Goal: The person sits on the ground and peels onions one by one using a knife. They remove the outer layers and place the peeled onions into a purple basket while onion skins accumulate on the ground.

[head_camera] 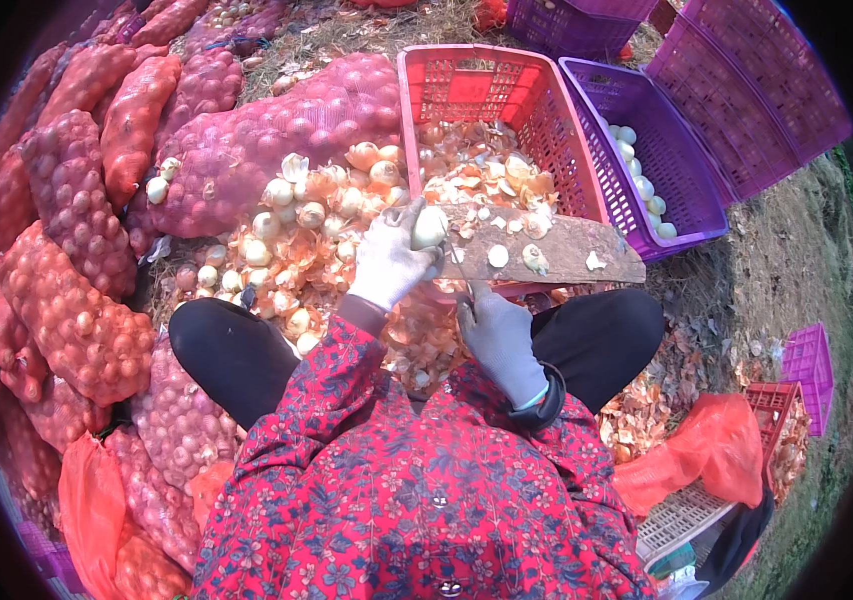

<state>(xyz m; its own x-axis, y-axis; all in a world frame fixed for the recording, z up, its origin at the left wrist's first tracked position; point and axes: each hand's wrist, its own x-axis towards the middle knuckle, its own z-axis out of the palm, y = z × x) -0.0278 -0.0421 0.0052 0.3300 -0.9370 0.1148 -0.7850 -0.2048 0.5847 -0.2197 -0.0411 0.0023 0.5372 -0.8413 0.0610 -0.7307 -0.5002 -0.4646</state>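
My left hand [394, 255], in a pale work glove, grips a peeled onion [430, 228] at the left end of a wooden board [569, 251]. The board lies across the near part of a red plastic crate [573, 142], which holds onion skins [483, 169]. In my gloved right hand [498, 330] is a knife [458, 264], its thin blade pointing up beside the onion. Cut onion ends [498, 256] and scraps lie on the board. A heap of loose onions [265, 225] among dry skins spreads left of my hands.
A purple crate [685, 180] with several peeled onions [644, 187] stands right of the red one, by tall purple crates [756, 90]. Full mesh sacks of onions [74, 315] crowd the left, and one large sack [276, 142] lies ahead. A red mesh bag [704, 450] rests at lower right.
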